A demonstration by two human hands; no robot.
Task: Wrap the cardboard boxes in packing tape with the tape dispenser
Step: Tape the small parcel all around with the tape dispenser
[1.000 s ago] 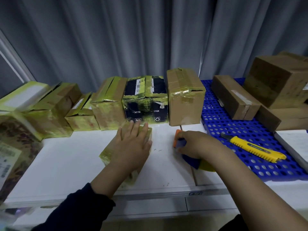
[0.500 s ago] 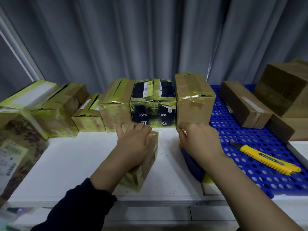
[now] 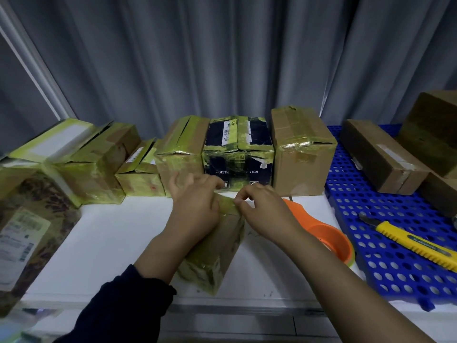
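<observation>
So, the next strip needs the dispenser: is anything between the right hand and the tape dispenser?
Nothing visible does. The orange tape dispenser lies on the white table just beside the right hand, partly hidden behind that wrist. The hand pinches the taped top edge of the box, so it must let go first.

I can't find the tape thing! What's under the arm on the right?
The orange tape dispenser lies on the white table, partly under the right forearm. The arm covers its near side, so that part cannot be seen. The right hand pinches tape on the small box.
</observation>
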